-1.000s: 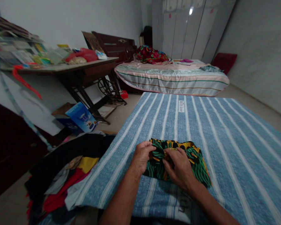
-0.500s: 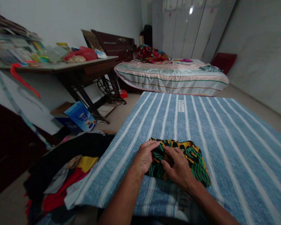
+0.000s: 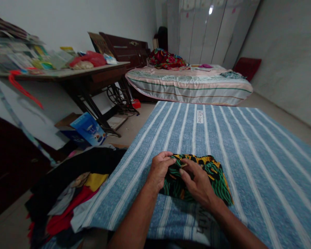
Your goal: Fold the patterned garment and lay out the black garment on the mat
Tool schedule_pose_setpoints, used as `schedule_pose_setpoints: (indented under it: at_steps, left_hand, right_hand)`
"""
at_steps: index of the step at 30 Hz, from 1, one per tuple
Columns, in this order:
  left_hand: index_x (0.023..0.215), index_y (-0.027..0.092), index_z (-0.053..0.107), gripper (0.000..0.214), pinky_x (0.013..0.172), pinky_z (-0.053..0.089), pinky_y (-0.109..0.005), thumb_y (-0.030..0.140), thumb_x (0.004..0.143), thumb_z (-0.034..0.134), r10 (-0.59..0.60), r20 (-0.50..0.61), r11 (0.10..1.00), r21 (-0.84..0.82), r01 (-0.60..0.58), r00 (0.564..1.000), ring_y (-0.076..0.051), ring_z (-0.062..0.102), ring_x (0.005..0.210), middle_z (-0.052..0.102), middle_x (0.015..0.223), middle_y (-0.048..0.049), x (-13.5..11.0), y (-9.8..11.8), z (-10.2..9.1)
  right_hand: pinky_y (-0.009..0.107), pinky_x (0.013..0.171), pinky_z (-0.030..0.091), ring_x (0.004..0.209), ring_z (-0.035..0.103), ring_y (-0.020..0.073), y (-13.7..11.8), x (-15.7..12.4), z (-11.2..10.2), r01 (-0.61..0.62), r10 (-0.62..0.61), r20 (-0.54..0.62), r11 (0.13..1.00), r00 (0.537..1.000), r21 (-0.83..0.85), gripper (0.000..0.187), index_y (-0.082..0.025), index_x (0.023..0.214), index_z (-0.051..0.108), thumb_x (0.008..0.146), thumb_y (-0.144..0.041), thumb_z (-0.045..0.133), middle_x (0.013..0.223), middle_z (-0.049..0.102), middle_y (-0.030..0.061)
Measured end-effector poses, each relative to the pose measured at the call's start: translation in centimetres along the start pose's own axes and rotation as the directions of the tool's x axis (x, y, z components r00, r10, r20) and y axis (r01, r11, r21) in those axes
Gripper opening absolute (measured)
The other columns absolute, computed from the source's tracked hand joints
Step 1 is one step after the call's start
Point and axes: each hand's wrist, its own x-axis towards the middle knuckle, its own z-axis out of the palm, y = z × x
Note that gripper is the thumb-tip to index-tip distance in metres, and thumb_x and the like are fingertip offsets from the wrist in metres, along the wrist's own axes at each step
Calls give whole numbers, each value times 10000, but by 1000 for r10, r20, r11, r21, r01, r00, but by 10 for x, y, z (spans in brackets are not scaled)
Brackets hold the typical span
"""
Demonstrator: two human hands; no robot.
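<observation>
A folded cloth with a green, yellow and black print (image 3: 217, 178) lies on a blue and white striped mattress (image 3: 248, 138) in front of me. My left hand (image 3: 159, 169) grips the cloth's left edge, fingers curled over it. My right hand (image 3: 197, 181) rests on top of the cloth, with thumb and fingers pinching its upper left part. Both forearms reach in from the bottom of the view.
A heap of black, red, yellow and white clothes (image 3: 69, 193) lies on the floor at the left. Behind it are a blue box (image 3: 89, 129) and a cluttered sewing table (image 3: 75, 74). A second mattress (image 3: 189, 84) lies further back before pale wardrobes (image 3: 204, 31).
Both hands have shifted slightly up and left on the cloth. The right hand's fingers have drawn together into a pinch near the left hand.
</observation>
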Motion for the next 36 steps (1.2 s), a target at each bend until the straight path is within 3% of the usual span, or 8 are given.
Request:
schedule_pose_setpoints:
  at_steps: [6,11,18,24,27,30,36]
  left_hand:
    - [906,149,595,370,544,456,-241,174,551,693,-5,69,1000,3,5,998,-143,611,541,663,635,-4,-3,2,0]
    - [898,147,595,378,560,462,-241,136,528,671,-19,84,1000,-20,21,996,-140,615,561,672,668,-15,-5,4,1]
    - [886,150,588,370,563,474,-255,134,523,660,-16,70,1000,-18,17,997,-151,624,565,671,665,-12,-6,5,-2]
    - [798,179,572,228,464,394,-208,158,581,638,38,15,978,205,-40,999,-108,534,453,580,538,50,-5,-2,-2]
    - [740,187,577,142,443,349,-197,167,608,625,139,22,899,416,-136,990,-98,493,435,544,496,59,-1,-5,-3]
    - [762,191,609,135,492,385,-211,199,629,633,228,39,799,564,-210,973,-128,558,523,613,578,23,1,-4,-8]
    - [764,184,633,102,618,470,-252,210,698,560,235,162,785,550,-286,958,-178,629,694,663,714,-26,0,1,-21]
  right_hand:
    - [360,795,502,866,647,207,7,16,-1,-84,83,21,995,996,47,344,-184,1121,619,842,-178,416,953,700,68]
    - [348,789,509,840,662,208,13,29,1,-85,84,75,996,994,15,367,-217,1003,680,749,-97,443,907,719,38]
    - [295,708,496,766,649,188,14,34,-4,-155,152,103,988,983,18,240,-238,859,683,764,-152,480,791,708,5]
    - [281,678,484,741,633,178,15,34,-6,-247,231,119,959,966,142,212,-213,859,657,769,-198,465,767,684,7]
    - [284,683,475,724,625,174,14,35,-6,-258,242,118,954,963,150,210,-207,857,651,769,-208,461,753,678,5]
    - [265,634,469,689,616,166,13,36,-5,-282,262,123,940,957,191,194,-211,850,640,775,-229,462,732,668,-2]
    - [231,528,429,583,569,141,14,36,-5,-312,286,134,911,949,270,181,-206,869,609,775,-237,458,662,632,-22]
